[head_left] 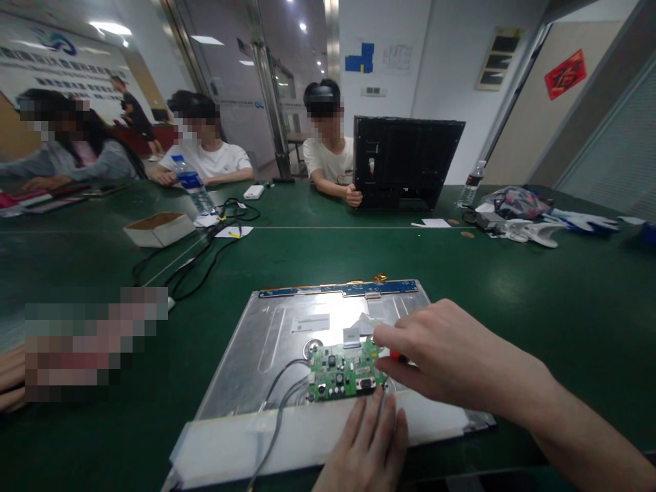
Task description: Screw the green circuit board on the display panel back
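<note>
A green circuit board (335, 372) lies on the metal back of a flat display panel (264, 331), with grey and black cables running off its left side. My left hand (366, 437) rests on the panel's pale lower strip (287, 434), fingers stretched out and their tips at the board's lower edge. Over the board's right end, my right hand (430, 348) is closed around a small red object (398, 356). Most of that object is hidden by the fingers, so its kind is unclear. A flat ribbon cable (351, 336) joins the board's upper edge, beside crumpled clear film (366, 324).
Across the green table (512, 287), a person's hand (353, 196) steadies an upright black monitor (407, 164). Black cables (205, 239), an open box (160, 229) and a water bottle (195, 186) stand left. Gloves (527, 231) lie right. Another person's arm reaches in at left.
</note>
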Tool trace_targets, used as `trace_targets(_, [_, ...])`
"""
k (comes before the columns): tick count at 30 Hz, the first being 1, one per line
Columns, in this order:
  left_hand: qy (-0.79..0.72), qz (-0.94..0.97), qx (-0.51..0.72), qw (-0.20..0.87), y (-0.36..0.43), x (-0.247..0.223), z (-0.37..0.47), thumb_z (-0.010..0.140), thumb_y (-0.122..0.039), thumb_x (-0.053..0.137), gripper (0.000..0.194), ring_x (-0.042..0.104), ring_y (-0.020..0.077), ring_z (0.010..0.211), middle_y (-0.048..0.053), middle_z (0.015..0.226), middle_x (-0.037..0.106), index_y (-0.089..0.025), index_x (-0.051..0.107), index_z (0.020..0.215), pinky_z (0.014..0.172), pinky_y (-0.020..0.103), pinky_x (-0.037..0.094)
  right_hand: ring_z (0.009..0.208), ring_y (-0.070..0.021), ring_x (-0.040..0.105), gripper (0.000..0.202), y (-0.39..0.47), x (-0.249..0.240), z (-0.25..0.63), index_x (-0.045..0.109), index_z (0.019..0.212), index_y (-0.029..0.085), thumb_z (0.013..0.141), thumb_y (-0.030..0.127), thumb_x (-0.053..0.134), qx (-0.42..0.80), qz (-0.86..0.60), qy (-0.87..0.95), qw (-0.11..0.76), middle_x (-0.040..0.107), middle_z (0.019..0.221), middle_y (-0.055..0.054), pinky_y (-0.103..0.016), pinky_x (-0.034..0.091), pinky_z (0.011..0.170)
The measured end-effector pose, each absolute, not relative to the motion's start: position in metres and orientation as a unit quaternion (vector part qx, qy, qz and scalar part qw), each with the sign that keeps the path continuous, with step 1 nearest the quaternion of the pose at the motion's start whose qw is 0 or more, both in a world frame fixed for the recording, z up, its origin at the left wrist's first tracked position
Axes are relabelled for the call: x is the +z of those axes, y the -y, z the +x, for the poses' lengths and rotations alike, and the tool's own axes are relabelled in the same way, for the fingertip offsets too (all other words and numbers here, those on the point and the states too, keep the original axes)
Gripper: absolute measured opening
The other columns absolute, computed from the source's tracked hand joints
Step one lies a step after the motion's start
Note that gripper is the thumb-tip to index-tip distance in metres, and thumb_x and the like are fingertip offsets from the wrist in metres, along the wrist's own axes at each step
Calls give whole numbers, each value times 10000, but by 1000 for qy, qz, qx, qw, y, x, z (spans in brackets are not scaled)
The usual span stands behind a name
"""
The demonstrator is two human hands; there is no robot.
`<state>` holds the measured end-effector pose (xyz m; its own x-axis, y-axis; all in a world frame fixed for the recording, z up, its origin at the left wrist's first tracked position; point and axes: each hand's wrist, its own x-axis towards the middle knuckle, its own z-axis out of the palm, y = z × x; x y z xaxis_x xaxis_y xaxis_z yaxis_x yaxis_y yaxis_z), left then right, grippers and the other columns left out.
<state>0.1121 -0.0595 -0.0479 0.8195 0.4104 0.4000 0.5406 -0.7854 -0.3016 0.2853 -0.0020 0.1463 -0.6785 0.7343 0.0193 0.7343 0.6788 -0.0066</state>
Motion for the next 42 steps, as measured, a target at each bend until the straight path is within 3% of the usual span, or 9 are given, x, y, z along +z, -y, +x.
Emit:
trace_targets(7, [257,-930,-165,203,60,-50,113,990,-385,383,454,519,310,1179,163,1306,540,-86,462,1322,991,444,375,658,-143,580,122,5,150,290,545,949,186,839,162,498,35,-379,924,22,671,826,-20,-273,278,508])
trace_targets(10, [255,-931,-168,200,60,-50,113,986,-448,370,510,533,311,1154,175,1288,547,-76,462,1322,992,449,360,639,-154,591,106,5,149,290,554,927,196,867,284,551,18,-387,922,25,674,787,-16,-277,264,501])
trace_targets(14, [258,-933,-162,193,60,-48,113,975,-379,413,474,526,313,1168,175,1308,534,-80,439,1342,1002,445,350,510,-145,549,279,2,145,286,569,821,199,912,455,506,-23,-404,914,21,635,628,-5,-288,171,468])
trace_targets(19, [254,-929,-173,205,59,-47,113,987,-337,384,421,540,314,1152,169,1291,550,-81,471,1309,990,443,367,579,-140,561,76,4,148,285,574,898,192,870,214,508,-3,-392,920,28,661,724,-13,-286,204,485])
trace_targets(21, [255,-929,-174,202,59,-48,113,996,-364,356,441,546,310,1143,177,1295,544,-78,469,1312,991,450,364,638,-147,578,128,6,150,287,563,951,185,829,187,523,24,-381,924,29,672,800,-24,-277,254,503])
trace_targets(28, [264,-926,-167,213,59,-46,114,1002,-322,331,396,564,286,1120,126,1225,601,-98,490,1287,970,419,405,609,-176,601,226,4,150,286,582,968,212,899,421,531,7,-407,913,-3,678,736,-16,-277,243,496])
trace_targets(32, [260,-925,-172,217,58,-43,113,989,-256,344,374,540,293,1154,141,1271,568,-96,481,1298,990,427,376,591,-151,570,97,4,150,286,567,936,203,895,270,510,12,-399,917,10,672,747,-6,-274,243,497])
trace_targets(35, [255,-925,-183,214,58,-44,114,995,-311,352,396,551,298,1131,158,1274,559,-83,490,1288,990,437,362,630,-150,569,113,7,152,287,549,939,195,829,189,524,35,-385,922,27,667,811,-10,-275,269,504])
trace_targets(42, [258,-926,-173,213,59,-46,114,965,-229,390,366,561,307,1125,143,1248,575,-91,485,1290,973,436,381,584,-159,571,244,3,150,286,574,921,222,900,459,521,5,-407,913,0,667,728,-1,-269,223,496])
